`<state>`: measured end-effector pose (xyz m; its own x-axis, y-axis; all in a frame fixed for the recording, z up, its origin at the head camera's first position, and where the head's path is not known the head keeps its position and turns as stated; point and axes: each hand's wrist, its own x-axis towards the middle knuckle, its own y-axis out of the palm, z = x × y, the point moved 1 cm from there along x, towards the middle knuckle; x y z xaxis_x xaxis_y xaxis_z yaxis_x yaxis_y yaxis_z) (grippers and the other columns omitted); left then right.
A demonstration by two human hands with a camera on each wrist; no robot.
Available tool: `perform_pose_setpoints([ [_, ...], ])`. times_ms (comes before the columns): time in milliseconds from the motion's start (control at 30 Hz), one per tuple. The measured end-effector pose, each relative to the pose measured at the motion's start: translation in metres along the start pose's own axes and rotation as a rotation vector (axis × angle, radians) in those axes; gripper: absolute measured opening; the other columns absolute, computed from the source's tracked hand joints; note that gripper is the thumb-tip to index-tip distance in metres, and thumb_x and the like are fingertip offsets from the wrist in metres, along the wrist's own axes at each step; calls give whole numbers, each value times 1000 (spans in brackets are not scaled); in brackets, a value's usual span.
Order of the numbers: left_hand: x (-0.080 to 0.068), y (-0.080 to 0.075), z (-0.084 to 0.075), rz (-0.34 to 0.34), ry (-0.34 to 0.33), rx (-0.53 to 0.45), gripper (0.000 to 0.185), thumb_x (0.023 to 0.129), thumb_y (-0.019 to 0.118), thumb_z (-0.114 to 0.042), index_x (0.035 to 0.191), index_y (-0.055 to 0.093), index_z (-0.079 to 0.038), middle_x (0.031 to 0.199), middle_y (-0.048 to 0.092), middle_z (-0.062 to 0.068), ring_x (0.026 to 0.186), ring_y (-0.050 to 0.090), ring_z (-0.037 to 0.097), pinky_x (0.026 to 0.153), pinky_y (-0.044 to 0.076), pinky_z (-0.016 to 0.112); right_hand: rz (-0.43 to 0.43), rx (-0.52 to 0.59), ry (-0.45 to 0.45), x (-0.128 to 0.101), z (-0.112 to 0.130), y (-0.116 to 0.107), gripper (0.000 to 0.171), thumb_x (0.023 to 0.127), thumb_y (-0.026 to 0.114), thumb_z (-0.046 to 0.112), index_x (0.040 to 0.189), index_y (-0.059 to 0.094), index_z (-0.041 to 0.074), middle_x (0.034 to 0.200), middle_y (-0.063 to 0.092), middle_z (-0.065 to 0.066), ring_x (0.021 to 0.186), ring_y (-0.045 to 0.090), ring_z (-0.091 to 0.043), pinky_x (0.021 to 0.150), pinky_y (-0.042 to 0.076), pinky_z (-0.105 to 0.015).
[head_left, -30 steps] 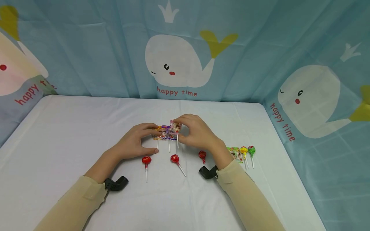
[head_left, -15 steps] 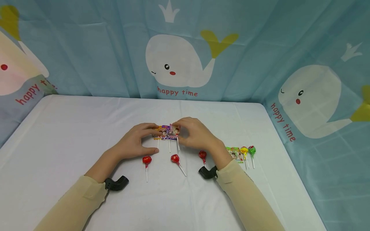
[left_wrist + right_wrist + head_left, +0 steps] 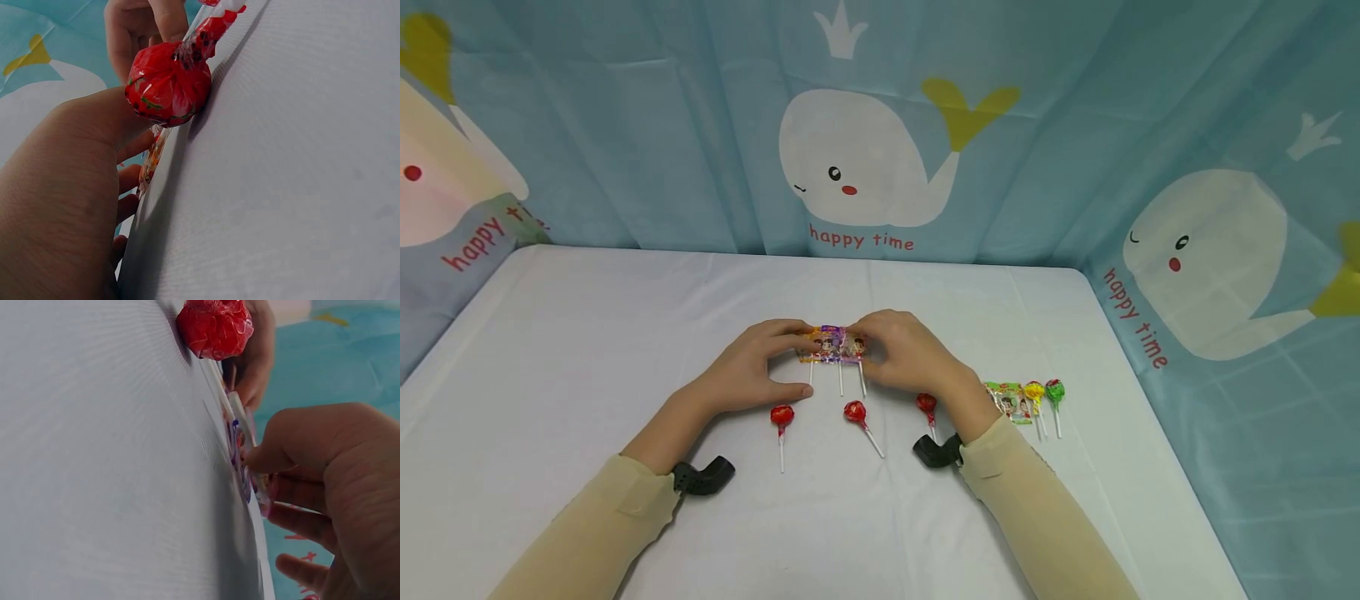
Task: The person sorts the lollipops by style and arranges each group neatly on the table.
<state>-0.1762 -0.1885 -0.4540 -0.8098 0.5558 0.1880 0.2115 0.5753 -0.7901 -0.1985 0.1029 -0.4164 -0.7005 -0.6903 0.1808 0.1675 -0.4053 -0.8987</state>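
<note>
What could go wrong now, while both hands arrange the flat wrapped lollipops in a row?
The right hand presses the last flat lollipop against its neighbours, so the packets may overlap or slide crooked. Both wrists lie close to the red round lollipops; pulling back could knock them out of line, mainly the one by the right wrist.

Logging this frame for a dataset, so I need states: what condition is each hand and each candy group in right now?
Left hand: on the table, fingers touching the flat lollipops' left end.
Right hand: fingers curled, pinching the rightmost flat lollipop.
Flat lollipops: wrapped, lying side by side, sticks toward the person.
Red round lollipops: wrapped, lying apart, untouched.
Right-side lollipops: wrapped, lying together, untouched.
</note>
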Motion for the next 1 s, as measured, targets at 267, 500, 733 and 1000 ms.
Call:
perform_pose_setpoints([
  [267, 1, 0, -1, -1, 10, -3, 60, 83, 94, -44, 138, 76, -28, 157, 57, 1, 150, 47, 31, 123, 36, 63, 33, -45, 30, -1, 1, 3, 46, 92, 75, 16, 138, 74, 11, 134, 72, 1, 132, 63, -20, 119, 45, -44],
  [500, 0, 0, -1, 4, -10, -1, 60, 83, 94, -45, 138, 76, -29, 158, 57, 1, 151, 45, 31, 123, 36, 64, 37, -58, 29, -1, 0, 5, 46, 92, 74, 16, 138, 74, 12, 136, 72, 0, 134, 62, -20, 119, 44, -44],
  [733, 0, 0, 0, 7, -22, 3, 61, 83, 94, -46, 139, 76, -29, 159, 56, 1, 152, 44, 32, 124, 34, 65, 35, -57, 36, -1, -1, 5, 49, 91, 75, 17, 139, 73, 12, 138, 71, 0, 136, 61, -20, 120, 44, -45],
  [1000, 0, 0, 0, 6, -11, 4, 61, 83, 94, -46, 139, 76, -29, 159, 56, 1, 152, 44, 32, 123, 35, 65, 28, -29, 29, -2, 0, 3, 49, 91, 76, 16, 139, 73, 12, 139, 70, -1, 136, 60, -20, 119, 44, -46],
])
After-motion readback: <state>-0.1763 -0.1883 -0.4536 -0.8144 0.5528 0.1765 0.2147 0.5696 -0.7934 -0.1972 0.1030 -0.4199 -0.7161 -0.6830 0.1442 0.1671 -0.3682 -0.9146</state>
